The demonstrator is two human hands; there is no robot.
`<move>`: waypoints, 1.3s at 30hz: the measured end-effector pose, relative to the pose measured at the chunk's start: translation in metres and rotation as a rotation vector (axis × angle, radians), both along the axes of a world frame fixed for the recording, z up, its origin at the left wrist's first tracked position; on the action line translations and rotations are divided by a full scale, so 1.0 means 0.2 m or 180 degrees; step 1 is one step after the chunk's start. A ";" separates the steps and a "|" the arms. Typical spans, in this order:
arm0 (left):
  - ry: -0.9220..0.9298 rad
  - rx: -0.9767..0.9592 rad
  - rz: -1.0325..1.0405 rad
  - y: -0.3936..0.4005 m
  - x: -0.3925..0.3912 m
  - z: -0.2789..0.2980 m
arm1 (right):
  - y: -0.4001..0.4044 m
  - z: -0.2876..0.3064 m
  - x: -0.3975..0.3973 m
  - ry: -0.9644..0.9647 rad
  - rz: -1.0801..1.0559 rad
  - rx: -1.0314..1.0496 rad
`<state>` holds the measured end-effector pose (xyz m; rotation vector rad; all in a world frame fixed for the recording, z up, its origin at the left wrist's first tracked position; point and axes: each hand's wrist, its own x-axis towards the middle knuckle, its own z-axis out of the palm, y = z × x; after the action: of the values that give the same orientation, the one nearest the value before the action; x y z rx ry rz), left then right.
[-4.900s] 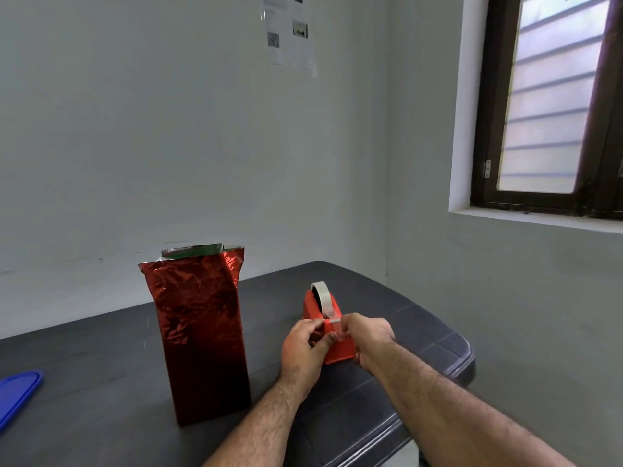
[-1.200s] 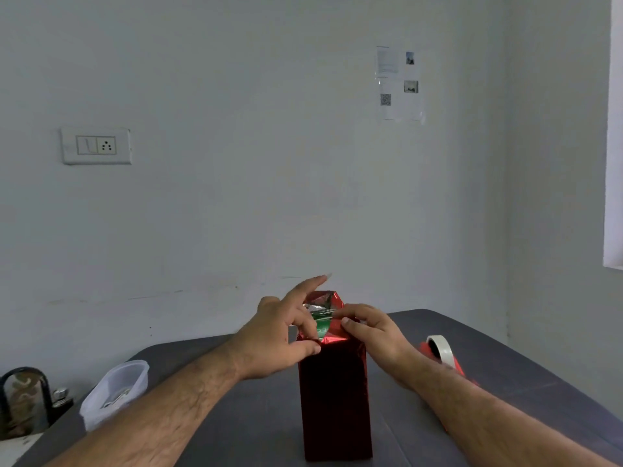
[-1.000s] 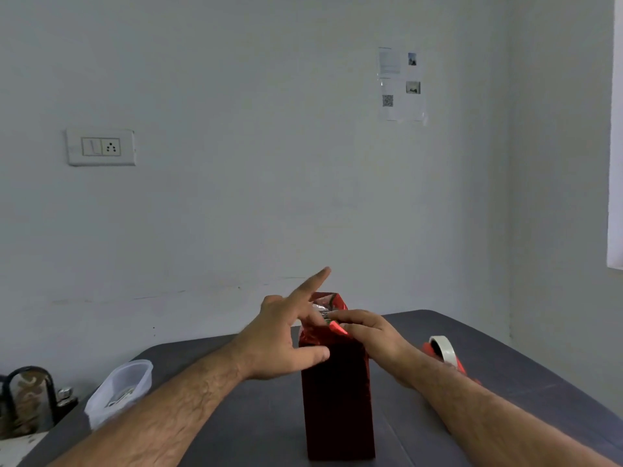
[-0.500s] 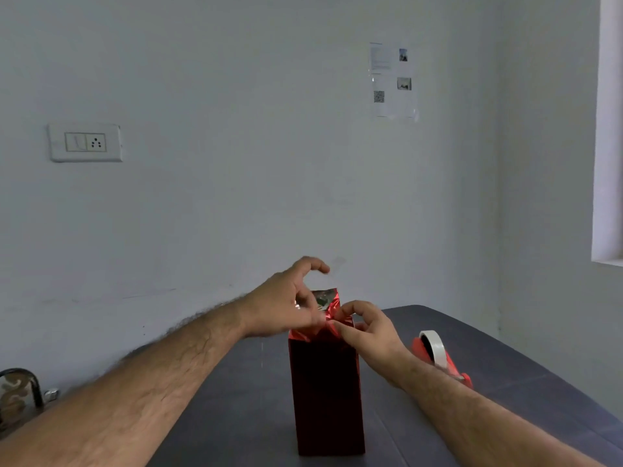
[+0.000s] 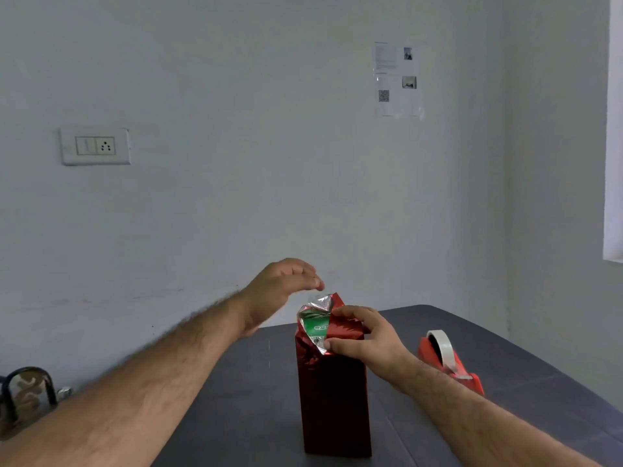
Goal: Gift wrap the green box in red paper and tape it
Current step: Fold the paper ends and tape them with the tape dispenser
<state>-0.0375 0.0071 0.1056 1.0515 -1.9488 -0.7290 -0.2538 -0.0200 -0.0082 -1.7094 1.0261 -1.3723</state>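
A tall box wrapped in shiny red paper stands upright on the dark table. At its top the paper is partly unfolded, and a patch of the green box shows with silver paper lining around it. My right hand grips the folded red flap at the top right, thumb and fingers pinching it. My left hand hovers above and left of the top, fingers loosely bent, touching nothing.
A red tape dispenser with a white roll sits on the table to the right of the box. A dark bag lies at the far left. A wall socket and papers hang on the wall behind.
My left hand has lifted off the box top and moved up and left. The paper at the top left has sprung open, showing green. My right hand keeps hold of its flap.
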 end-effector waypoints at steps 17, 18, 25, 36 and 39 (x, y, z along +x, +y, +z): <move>-0.1439 0.1080 0.0662 -0.32 -0.15 -0.01 | -0.04 -0.03 -0.01 -0.0197 0.0124 0.0224; -0.1483 0.1069 0.0711 -0.30 -0.16 0.00 | -0.04 -0.03 -0.01 -0.0198 0.0124 0.0224; -0.1709 0.1025 0.1011 -0.27 -0.20 0.01 | -0.04 -0.02 -0.01 -0.0012 0.0023 0.0035; -0.2338 0.0534 0.1386 -0.25 -0.22 0.07 | -0.04 -0.02 -0.01 0.0111 -0.0042 -0.0079; -0.2227 0.0417 0.1232 -0.24 -0.19 0.06 | -0.04 -0.02 -0.01 0.0163 -0.0097 -0.0107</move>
<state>-0.0759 -0.0418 0.1180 1.8860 -2.1633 -0.2845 -0.2553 -0.0278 -0.0118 -1.7683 1.0673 -1.3784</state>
